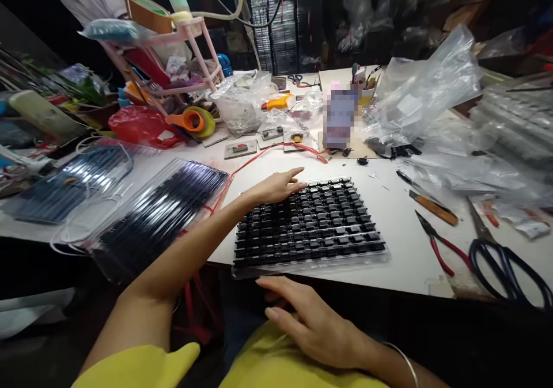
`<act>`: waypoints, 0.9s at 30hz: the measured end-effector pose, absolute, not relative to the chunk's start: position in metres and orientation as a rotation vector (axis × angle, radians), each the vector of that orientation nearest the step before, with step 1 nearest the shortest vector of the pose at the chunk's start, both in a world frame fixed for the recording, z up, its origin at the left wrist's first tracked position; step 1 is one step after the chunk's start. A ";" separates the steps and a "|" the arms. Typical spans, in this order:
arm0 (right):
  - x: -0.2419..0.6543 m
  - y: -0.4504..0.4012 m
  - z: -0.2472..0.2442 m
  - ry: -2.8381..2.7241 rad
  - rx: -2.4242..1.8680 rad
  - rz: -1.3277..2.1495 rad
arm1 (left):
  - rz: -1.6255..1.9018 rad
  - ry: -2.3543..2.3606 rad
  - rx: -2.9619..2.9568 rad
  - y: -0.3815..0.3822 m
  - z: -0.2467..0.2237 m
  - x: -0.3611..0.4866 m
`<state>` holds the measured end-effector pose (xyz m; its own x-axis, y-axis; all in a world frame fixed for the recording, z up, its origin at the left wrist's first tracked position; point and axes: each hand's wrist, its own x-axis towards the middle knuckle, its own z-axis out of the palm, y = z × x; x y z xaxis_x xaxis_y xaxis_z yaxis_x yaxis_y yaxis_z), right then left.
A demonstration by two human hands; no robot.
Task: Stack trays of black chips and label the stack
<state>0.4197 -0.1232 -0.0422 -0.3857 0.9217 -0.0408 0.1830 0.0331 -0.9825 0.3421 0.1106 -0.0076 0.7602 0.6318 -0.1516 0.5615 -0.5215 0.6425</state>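
Note:
A clear plastic tray [386, 254] filled with rows of small black parts [311, 218] lies at the front edge of the white table. My left hand [276, 186] reaches over the tray's far left part, its fingers stretched out and the index finger pointing right. Whether its fingertips touch the parts, I cannot tell. Close to my body, below the table edge, my right hand [302, 319] hovers with loosely bent fingers apart and nothing visible in it. A thin bracelet [404, 359] circles the right wrist.
Scissors [496, 267], red-handled pliers [444, 244] and a wooden-handled knife [433, 208] lie at right. Stacked black-filled trays [159, 215] overhang the table edge at left. Red strapping [259, 155] crosses the table. Plastic bags [432, 94] and a pink rack [173, 60] stand behind.

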 end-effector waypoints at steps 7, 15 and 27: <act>0.535 -0.156 -0.061 -0.916 -1.675 0.744 | 0.846 1.180 1.857 0.057 -0.018 0.233; 0.554 -0.117 -0.078 -0.867 -1.887 0.560 | 1.002 1.448 1.441 0.005 -0.067 0.213; 0.545 -0.102 -0.080 -0.955 -1.883 0.589 | 0.920 1.473 1.617 0.059 -0.070 0.224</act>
<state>0.5449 -0.1020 -0.0802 0.5853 0.8107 -0.0106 0.3740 -0.2816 -0.8836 0.2240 0.0593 -0.0703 0.0795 0.9966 0.0228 0.4575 -0.0567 0.8874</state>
